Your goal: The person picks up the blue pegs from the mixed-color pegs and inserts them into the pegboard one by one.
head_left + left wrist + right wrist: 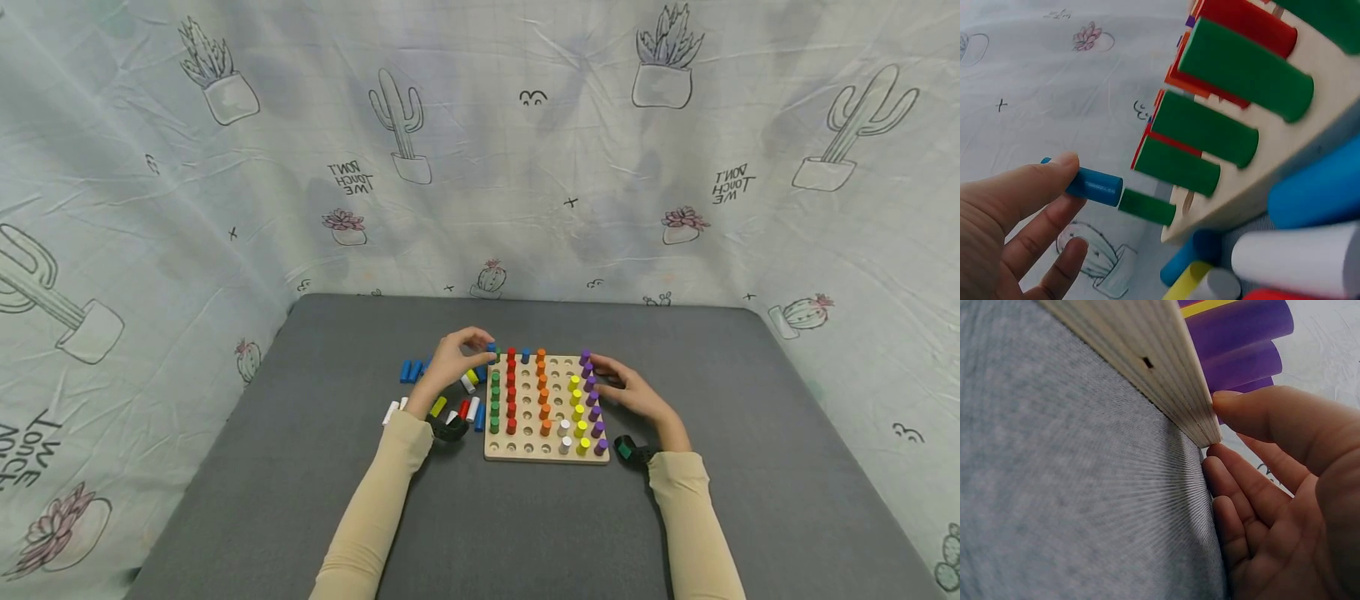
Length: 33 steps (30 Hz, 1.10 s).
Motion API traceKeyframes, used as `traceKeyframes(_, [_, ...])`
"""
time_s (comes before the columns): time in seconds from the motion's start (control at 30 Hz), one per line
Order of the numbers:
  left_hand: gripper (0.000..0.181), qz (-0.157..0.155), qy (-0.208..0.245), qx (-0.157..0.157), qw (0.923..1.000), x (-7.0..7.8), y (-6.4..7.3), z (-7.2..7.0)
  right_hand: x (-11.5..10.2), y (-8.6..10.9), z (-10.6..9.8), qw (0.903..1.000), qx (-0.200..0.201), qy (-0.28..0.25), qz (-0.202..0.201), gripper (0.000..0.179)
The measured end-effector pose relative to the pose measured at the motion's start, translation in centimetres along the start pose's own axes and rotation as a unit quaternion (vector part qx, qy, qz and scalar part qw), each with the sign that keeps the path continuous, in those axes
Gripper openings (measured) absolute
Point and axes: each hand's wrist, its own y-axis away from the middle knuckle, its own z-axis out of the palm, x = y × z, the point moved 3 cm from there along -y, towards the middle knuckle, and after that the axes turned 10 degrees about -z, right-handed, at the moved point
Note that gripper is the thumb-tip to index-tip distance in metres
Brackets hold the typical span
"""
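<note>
While the left hand pinches a blue peg above the wooden pegboard, the right hand, fingers seemingly relaxed, touches its edge.

my left hand pinches a smooth, matt painted blue peg; the peg board is pale bare wood, layered at its edge; the bench wears rough grey woven cloth.

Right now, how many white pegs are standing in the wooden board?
2: one white peg and another just nearer, both left of the yellow pegs; others lie loose off the board.
</note>
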Motion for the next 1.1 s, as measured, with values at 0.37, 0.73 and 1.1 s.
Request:
traceKeyframes(0.37, [0.027,-0.006,0.003,-0.012,0.9999,1.7,0.3,1.5,-0.1,0.4,0.0,1.0000,-0.008,-0.005,-0.001,0.056])
traceKeyframes(0.73, [0.026,0.014,-0.048,-0.023,0.9985,3.2,0.4,3.2,-0.5,0.7,0.1,0.9999,-0.010,-0.003,-0.002,0.057])
traceKeyframes(1.1, [0.024,0.025,-0.086,-0.038,0.9952,3.8,0.2,4.5,-0.5,0.8,0.0,0.9999,-0.011,-0.005,-0.003,0.056])
